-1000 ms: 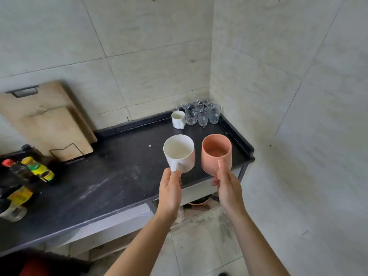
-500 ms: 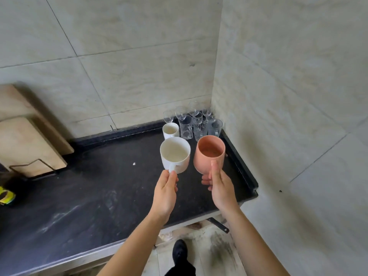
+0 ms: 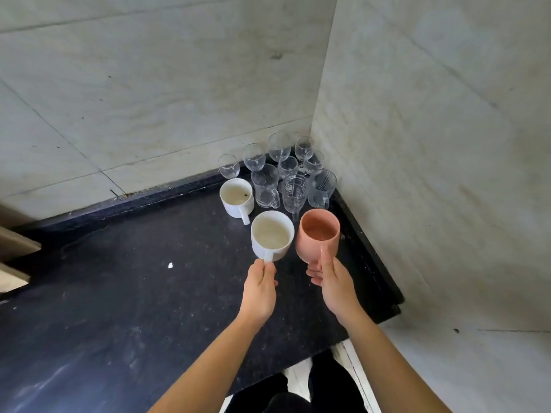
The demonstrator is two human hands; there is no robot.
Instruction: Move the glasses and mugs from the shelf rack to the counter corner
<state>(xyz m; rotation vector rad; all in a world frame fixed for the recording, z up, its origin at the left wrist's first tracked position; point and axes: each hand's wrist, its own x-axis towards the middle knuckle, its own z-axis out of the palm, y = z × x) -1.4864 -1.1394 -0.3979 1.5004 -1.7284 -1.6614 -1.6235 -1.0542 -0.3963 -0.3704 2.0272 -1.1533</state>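
My left hand (image 3: 260, 286) pinches the handle of a white mug (image 3: 272, 239), held upright just above the black counter (image 3: 119, 308). My right hand (image 3: 332, 280) grips a pink mug (image 3: 318, 236) from below and behind, right beside the white one. Both mugs hang just in front of the corner group. That group holds another white mug (image 3: 236, 197) standing on the counter and several clear glasses (image 3: 283, 177), stemmed ones at the back and handled ones in front.
Tiled walls meet at the corner behind the glasses. The counter's raised black rim (image 3: 369, 263) runs along the right side. A wooden board's edge (image 3: 15, 254) shows at the far left. A small white speck (image 3: 170, 265) lies on the counter.
I have stepped closer to the corner. Both mugs moved forward over the counter and lower, now right in front of the glasses. The board and bottles slid out of view to the left.
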